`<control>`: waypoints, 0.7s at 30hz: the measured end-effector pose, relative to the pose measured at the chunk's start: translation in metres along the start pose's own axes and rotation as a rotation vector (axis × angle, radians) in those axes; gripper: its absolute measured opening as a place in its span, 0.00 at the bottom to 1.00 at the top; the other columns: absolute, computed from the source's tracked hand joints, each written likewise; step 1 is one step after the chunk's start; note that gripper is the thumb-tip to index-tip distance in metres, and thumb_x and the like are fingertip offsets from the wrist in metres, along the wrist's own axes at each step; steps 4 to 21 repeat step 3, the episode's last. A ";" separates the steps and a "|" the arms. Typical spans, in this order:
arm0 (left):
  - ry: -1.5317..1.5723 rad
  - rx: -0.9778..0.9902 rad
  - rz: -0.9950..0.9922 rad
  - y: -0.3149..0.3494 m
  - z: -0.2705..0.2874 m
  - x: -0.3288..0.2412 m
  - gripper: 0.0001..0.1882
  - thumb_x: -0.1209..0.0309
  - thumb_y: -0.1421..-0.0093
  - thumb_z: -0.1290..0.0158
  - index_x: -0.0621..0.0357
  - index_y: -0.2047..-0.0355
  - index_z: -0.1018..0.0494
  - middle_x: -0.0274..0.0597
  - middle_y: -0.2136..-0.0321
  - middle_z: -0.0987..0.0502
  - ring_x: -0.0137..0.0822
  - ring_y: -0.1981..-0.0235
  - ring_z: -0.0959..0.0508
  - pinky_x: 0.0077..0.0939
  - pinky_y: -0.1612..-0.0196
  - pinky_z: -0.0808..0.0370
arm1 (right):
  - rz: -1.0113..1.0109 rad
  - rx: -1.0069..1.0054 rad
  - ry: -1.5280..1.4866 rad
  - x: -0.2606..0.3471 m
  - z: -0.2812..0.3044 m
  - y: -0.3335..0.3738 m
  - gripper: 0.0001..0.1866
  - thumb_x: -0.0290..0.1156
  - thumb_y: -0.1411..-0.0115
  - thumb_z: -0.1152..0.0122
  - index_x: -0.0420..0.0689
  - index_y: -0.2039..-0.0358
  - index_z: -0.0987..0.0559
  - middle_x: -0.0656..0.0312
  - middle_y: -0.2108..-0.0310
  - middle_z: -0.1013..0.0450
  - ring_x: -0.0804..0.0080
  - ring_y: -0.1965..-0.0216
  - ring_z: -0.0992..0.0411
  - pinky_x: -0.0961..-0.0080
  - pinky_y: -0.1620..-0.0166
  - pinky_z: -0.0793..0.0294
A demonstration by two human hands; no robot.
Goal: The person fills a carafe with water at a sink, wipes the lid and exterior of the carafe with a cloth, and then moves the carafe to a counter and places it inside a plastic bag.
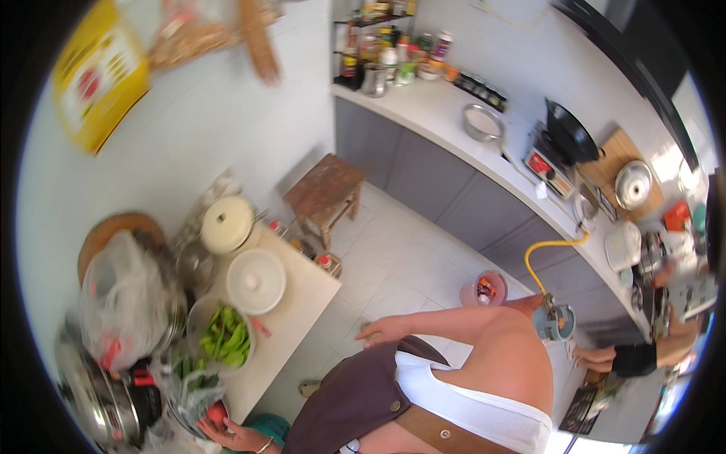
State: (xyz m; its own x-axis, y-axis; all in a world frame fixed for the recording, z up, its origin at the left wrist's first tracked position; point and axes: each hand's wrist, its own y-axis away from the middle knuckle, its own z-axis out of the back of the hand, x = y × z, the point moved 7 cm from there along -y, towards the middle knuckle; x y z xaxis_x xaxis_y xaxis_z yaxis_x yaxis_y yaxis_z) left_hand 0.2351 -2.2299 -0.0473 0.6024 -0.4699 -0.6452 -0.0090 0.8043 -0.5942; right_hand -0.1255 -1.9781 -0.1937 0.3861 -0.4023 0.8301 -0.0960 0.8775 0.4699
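Note:
At the lower left, my left hand (pixel 239 436), with a bangle at the wrist, has its fingers around a round red tomato (pixel 217 413). The tomato is at the edge of a bowl with a clear plastic bag (pixel 198 387) and dark green vegetables (pixel 187 368). My right hand (pixel 384 331) hangs over the floor in front of my brown apron (pixel 344 390), fingers loosely extended and holding nothing. Beside the bag, a clear bowl of green peppers (pixel 224 337) stands on the white table (pixel 299 310).
A white lidded container (pixel 255 281), cream pot (pixel 228 225) and steel cooker (pixel 102 397) crowd the table. A wooden stool (pixel 325 188) and pink bin (pixel 484 289) stand on the floor. The counter holds a wok (pixel 571 132); a yellow hose joins a gas cylinder (pixel 554 323). Another person (pixel 635 359) is at right.

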 end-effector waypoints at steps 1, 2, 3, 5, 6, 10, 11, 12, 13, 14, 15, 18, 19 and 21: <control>0.149 0.104 -0.031 -0.005 -0.042 -0.033 0.24 0.77 0.41 0.55 0.65 0.43 0.40 0.49 0.42 0.39 0.41 0.48 0.32 0.31 0.47 0.35 | -0.028 0.021 -0.282 -0.042 -0.019 0.019 0.25 0.45 0.38 0.51 0.50 0.43 0.34 0.52 0.47 0.33 0.61 0.47 0.34 0.69 0.45 0.38; 0.276 0.185 -0.047 -0.004 -0.071 -0.070 0.24 0.77 0.41 0.56 0.65 0.43 0.41 0.48 0.42 0.39 0.41 0.48 0.32 0.31 0.47 0.35 | -0.023 0.067 -0.546 -0.087 -0.046 0.024 0.24 0.45 0.39 0.50 0.50 0.44 0.32 0.53 0.47 0.33 0.60 0.47 0.34 0.69 0.44 0.38; 0.222 0.211 -0.164 -0.002 -0.079 -0.102 0.23 0.77 0.39 0.58 0.67 0.43 0.42 0.48 0.42 0.39 0.41 0.48 0.32 0.31 0.47 0.35 | -0.016 0.047 -0.550 -0.096 -0.036 0.031 0.24 0.45 0.39 0.50 0.50 0.44 0.32 0.53 0.47 0.33 0.60 0.47 0.34 0.69 0.44 0.38; 0.222 0.211 -0.164 -0.002 -0.079 -0.102 0.23 0.77 0.39 0.58 0.67 0.43 0.42 0.48 0.42 0.39 0.41 0.48 0.32 0.31 0.47 0.35 | -0.016 0.047 -0.550 -0.096 -0.036 0.031 0.24 0.45 0.39 0.50 0.50 0.44 0.32 0.53 0.47 0.33 0.60 0.47 0.34 0.69 0.44 0.38; 0.222 0.211 -0.164 -0.002 -0.079 -0.102 0.23 0.77 0.39 0.58 0.67 0.43 0.42 0.48 0.42 0.39 0.41 0.48 0.32 0.31 0.47 0.35 | -0.016 0.047 -0.550 -0.096 -0.036 0.031 0.24 0.45 0.39 0.50 0.50 0.44 0.32 0.53 0.47 0.33 0.60 0.47 0.34 0.69 0.44 0.38; 0.222 0.211 -0.164 -0.002 -0.079 -0.102 0.23 0.77 0.39 0.58 0.67 0.43 0.42 0.48 0.42 0.39 0.41 0.48 0.32 0.31 0.47 0.35 | -0.016 0.047 -0.550 -0.096 -0.036 0.031 0.24 0.45 0.39 0.50 0.50 0.44 0.32 0.53 0.47 0.33 0.60 0.47 0.34 0.69 0.44 0.38; 0.222 0.211 -0.164 -0.002 -0.079 -0.102 0.23 0.77 0.39 0.58 0.67 0.43 0.42 0.48 0.42 0.39 0.41 0.48 0.32 0.31 0.47 0.35 | -0.016 0.047 -0.550 -0.096 -0.036 0.031 0.24 0.45 0.39 0.50 0.50 0.44 0.32 0.53 0.47 0.33 0.60 0.47 0.34 0.69 0.44 0.38; 0.222 0.211 -0.164 -0.002 -0.079 -0.102 0.23 0.77 0.39 0.58 0.67 0.43 0.42 0.48 0.42 0.39 0.41 0.48 0.32 0.31 0.47 0.35 | -0.016 0.047 -0.550 -0.096 -0.036 0.031 0.24 0.45 0.39 0.50 0.50 0.44 0.32 0.53 0.47 0.33 0.60 0.47 0.34 0.69 0.44 0.38; 0.222 0.211 -0.164 -0.002 -0.079 -0.102 0.23 0.77 0.39 0.58 0.67 0.43 0.42 0.48 0.42 0.39 0.41 0.48 0.32 0.31 0.47 0.35 | -0.016 0.047 -0.550 -0.096 -0.036 0.031 0.24 0.45 0.39 0.50 0.50 0.44 0.32 0.53 0.47 0.33 0.60 0.47 0.34 0.69 0.44 0.38; 0.222 0.211 -0.164 -0.002 -0.079 -0.102 0.23 0.77 0.39 0.58 0.67 0.43 0.42 0.48 0.42 0.39 0.41 0.48 0.32 0.31 0.47 0.35 | -0.016 0.047 -0.550 -0.096 -0.036 0.031 0.24 0.45 0.39 0.50 0.50 0.44 0.32 0.53 0.47 0.33 0.60 0.47 0.34 0.69 0.44 0.38; 0.222 0.211 -0.164 -0.002 -0.079 -0.102 0.23 0.77 0.39 0.58 0.67 0.43 0.42 0.48 0.42 0.39 0.41 0.48 0.32 0.31 0.47 0.35 | -0.016 0.047 -0.550 -0.096 -0.036 0.031 0.24 0.45 0.39 0.50 0.50 0.44 0.32 0.53 0.47 0.33 0.60 0.47 0.34 0.69 0.44 0.38; 0.222 0.211 -0.164 -0.002 -0.079 -0.102 0.23 0.77 0.39 0.58 0.67 0.43 0.42 0.48 0.42 0.39 0.41 0.48 0.32 0.31 0.47 0.35 | -0.016 0.047 -0.550 -0.096 -0.036 0.031 0.24 0.45 0.39 0.50 0.50 0.44 0.32 0.53 0.47 0.33 0.60 0.47 0.34 0.69 0.44 0.38; 0.222 0.211 -0.164 -0.002 -0.079 -0.102 0.23 0.77 0.39 0.58 0.67 0.43 0.42 0.48 0.42 0.39 0.41 0.48 0.32 0.31 0.47 0.35 | -0.016 0.047 -0.550 -0.096 -0.036 0.031 0.24 0.45 0.39 0.50 0.50 0.44 0.32 0.53 0.47 0.33 0.60 0.47 0.34 0.69 0.44 0.38; 0.222 0.211 -0.164 -0.002 -0.079 -0.102 0.23 0.77 0.39 0.58 0.67 0.43 0.42 0.48 0.42 0.39 0.41 0.48 0.32 0.31 0.47 0.35 | -0.016 0.047 -0.550 -0.096 -0.036 0.031 0.24 0.45 0.39 0.50 0.50 0.44 0.32 0.53 0.47 0.33 0.60 0.47 0.34 0.69 0.44 0.38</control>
